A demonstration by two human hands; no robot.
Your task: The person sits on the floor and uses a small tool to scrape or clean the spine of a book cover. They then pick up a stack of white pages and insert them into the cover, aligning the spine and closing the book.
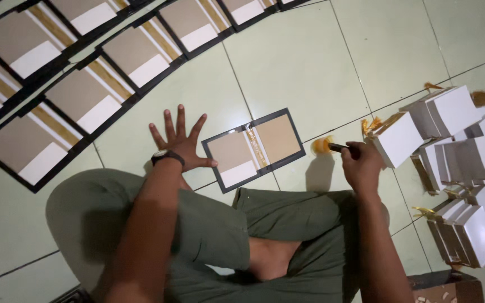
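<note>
I sit cross-legged on a pale green tiled floor. An opened book cover (254, 148) with a black border, two tan boards and a white strip lies flat in front of my knees. My left hand (179, 141), with a dark wristwatch, rests flat on the floor with fingers spread, its thumb near the cover's left edge. My right hand (360, 164) is closed around a dark-handled brush (328, 146) whose yellowish tip points left, just right of the cover.
Several more opened covers (88, 95) lie in rows at the upper left. Stacks of white page blocks (461, 148) with gold ribbons fill the right side. A dark box (444, 286) sits at the bottom right.
</note>
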